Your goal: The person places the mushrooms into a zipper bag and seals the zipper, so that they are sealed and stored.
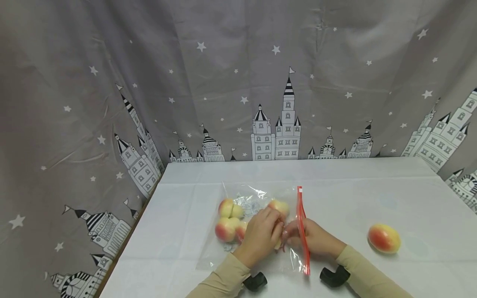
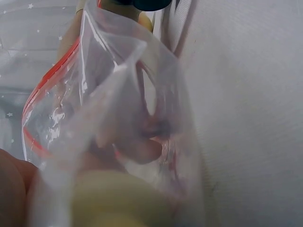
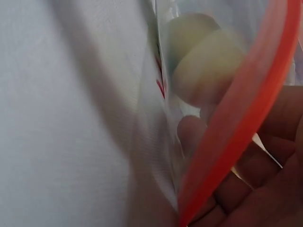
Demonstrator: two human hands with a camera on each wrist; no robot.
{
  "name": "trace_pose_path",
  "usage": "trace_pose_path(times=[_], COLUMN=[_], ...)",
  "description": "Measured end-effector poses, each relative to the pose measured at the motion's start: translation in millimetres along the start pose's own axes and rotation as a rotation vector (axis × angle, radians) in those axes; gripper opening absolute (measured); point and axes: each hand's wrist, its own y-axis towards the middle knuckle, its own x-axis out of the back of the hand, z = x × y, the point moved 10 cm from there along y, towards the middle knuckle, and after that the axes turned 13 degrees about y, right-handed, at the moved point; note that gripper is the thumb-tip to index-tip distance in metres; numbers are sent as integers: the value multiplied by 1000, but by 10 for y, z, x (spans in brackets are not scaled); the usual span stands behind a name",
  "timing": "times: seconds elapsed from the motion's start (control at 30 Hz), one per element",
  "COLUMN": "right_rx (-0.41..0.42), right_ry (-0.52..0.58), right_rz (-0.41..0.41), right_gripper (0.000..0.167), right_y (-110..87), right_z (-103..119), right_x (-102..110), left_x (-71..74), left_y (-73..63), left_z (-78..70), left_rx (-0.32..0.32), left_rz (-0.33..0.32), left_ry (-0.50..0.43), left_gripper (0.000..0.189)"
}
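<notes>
A clear zip bag (image 1: 208, 252) with a red zip strip (image 1: 300, 207) lies on the table, mouth to the right, holding several red-and-yellow mango-like fruits (image 1: 225, 229). My left hand (image 1: 261, 234) lies over the bag, fingers curled on the plastic near a fruit (image 1: 277, 208). In the left wrist view, a blurred yellow fruit (image 2: 118, 198) sits close behind the film. My right hand (image 1: 313, 238) reaches in at the mouth, loosely bent fingers (image 3: 191, 132) past the strip. Two pale fruits (image 3: 208, 66) show beyond those fingertips in the right wrist view.
One loose red-and-yellow mango-like fruit (image 1: 384, 239) rests on the white-covered table (image 1: 179, 198), right of my right hand. Black wrist mounts (image 1: 334, 276) sit below both hands. Behind the table hangs a grey curtain (image 1: 223, 124) printed with castles and stars.
</notes>
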Motion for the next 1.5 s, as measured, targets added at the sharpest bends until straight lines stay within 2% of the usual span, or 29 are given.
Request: trace_pose_path(times=[0.2,0.43,0.6,0.83,1.0,1.13,1.33,1.5], right_rx=[-3,31,9,-53,-91,-93,-155,-188], right_ry=[-9,-35,-24,-82,-130,-169,-235,-301], right_rz=[84,165,160,87,56,27,-106,-209], right_gripper=[17,22,22,19,23,29,32,33], right_y=[-11,3,3,1,-31,-124,-320,-479], right_z=[-11,11,-4,-32,40,179,395,544], right_x=[-76,-153,-153,-59,122,388,891,1193], left_x=[-40,-31,-29,-78,-117,-135,-137,-144], left_y=[-22,-31,-42,-61,-66,-64,-64,-61], left_z=[19,19,18,21,22,18,20,30], left_rx=[16,9,1,-8,-4,-3,4,21], left_rz=[30,21,5,12,48,60,71,87], left_ry=[1,2,10,29,34,39,33,35], left_gripper=[6,6,7,10,8,7,7,5])
